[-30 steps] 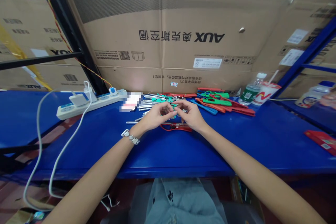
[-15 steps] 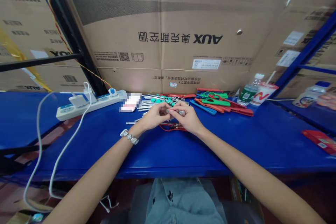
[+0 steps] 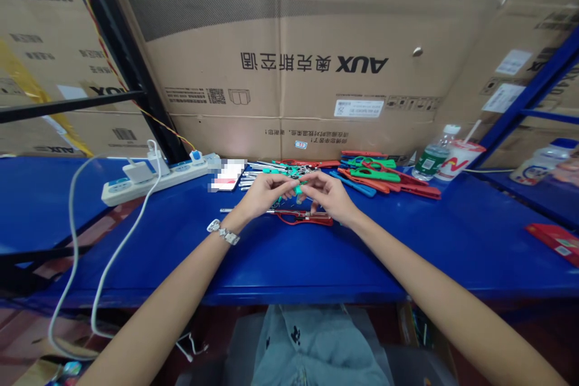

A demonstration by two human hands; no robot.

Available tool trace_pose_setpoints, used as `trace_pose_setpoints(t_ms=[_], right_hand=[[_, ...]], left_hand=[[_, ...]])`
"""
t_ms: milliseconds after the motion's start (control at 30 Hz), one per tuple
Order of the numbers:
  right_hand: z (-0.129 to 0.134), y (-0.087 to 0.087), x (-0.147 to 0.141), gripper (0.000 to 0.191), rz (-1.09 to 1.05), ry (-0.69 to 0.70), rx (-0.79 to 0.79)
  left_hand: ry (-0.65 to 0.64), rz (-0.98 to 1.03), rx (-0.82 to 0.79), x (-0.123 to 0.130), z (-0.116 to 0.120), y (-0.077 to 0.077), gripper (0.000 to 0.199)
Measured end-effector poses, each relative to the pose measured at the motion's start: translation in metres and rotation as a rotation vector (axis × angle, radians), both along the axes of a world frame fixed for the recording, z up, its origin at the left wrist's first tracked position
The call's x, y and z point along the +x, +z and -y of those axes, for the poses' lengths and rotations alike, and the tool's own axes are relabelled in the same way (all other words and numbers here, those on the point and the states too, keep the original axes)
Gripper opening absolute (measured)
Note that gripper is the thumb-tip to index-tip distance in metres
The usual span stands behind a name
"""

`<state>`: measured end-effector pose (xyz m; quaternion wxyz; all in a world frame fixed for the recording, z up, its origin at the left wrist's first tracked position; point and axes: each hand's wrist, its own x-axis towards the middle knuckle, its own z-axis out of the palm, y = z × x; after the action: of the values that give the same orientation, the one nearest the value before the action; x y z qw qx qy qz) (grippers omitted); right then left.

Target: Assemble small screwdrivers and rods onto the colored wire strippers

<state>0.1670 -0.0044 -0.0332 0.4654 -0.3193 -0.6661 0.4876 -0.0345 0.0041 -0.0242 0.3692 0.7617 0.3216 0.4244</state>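
Note:
My left hand [image 3: 266, 195] and my right hand [image 3: 332, 196] meet above the blue table [image 3: 362, 253], fingertips pinched close together. A small green part [image 3: 298, 189] shows between the fingertips; which hand bears it is hard to tell. Just below them lies a red lighter-like piece [image 3: 305, 217] with a long metal rod pointing left. Behind my hands is a pile of metal rods [image 3: 266, 166] with green parts. Several red, green, blue and orange handles [image 3: 375, 175] are heaped to the right of the pile.
A white power strip [image 3: 136, 190] with cables stands at the left, beside a phone [image 3: 231, 175]. At the back right are a bottle [image 3: 429, 160] and a cup [image 3: 459, 160]. A red packet [image 3: 554, 240] lies far right. Cardboard [image 3: 307, 24] rises behind.
My fingers have shifted and parted slightly, and the green part is now visible between them. More of the red piece below shows. The whole view has moved a little.

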Motion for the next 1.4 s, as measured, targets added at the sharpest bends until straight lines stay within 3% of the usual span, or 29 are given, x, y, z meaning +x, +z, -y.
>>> trace_pose_setpoints(t_ms=[133,300,533,667,1400], right_hand=[[0.001,-0.001,0.000,0.038,-0.005,-0.026,-0.001],[0.004,-0.006,-0.001,0.027,0.183,-0.048,0.088],[0.013,-0.004,0.017,0.017,0.742,-0.154,0.541],[0.018,-0.010,0.029,0.031,1.029,-0.162,0.615],[0.016,-0.017,0.032,0.039,1.129,-0.086,0.643]], left_hand=[[-0.038,-0.121,0.068,-0.007,0.001,0.003,0.025],[0.000,-0.296,0.264,-0.018,0.000,0.007,0.014],[-0.068,-0.382,0.154,-0.030,-0.001,0.004,0.012],[-0.122,-0.420,0.107,-0.033,-0.001,0.003,0.011],[-0.100,-0.640,0.167,-0.017,0.004,0.000,0.016]])
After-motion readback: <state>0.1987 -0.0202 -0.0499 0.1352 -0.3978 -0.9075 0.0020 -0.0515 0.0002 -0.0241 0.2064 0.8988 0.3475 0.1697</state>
